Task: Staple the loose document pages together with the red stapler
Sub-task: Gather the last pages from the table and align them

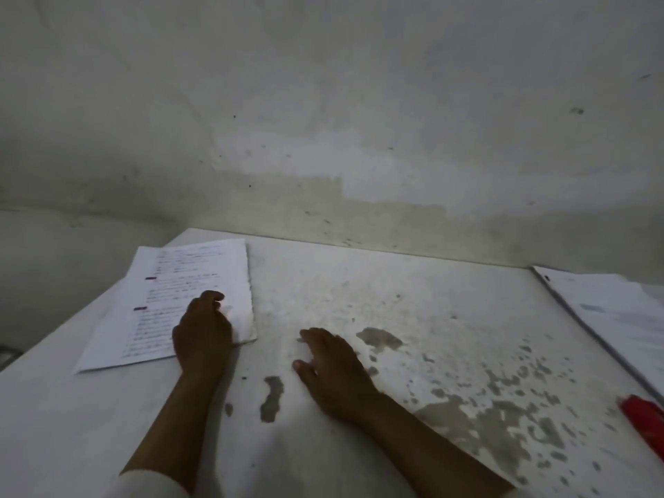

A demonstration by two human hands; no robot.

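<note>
Head view looks down on a white tabletop (359, 300) pushed up against a pale, stained wall (323, 120). The paint on the tabletop is worn, with grey patches and spots on the near right part. A stack of printed pages (187, 292) lies flat at the far left corner, with lines of small text and two dark marks on the top sheet. The left hand (203, 332) rests on the near right part of these pages, fingers curled down onto the paper; I cannot tell if its grip pinches a sheet or only presses. The right hand (330, 368) lies on the bare tabletop just beside the pages, fingers loose and holding nothing. Another pile of papers (618, 314) lies along the right edge. The red stapler (645, 424) sits at the near right edge, well apart from both hands, partly cut off by the picture's edge.
</note>
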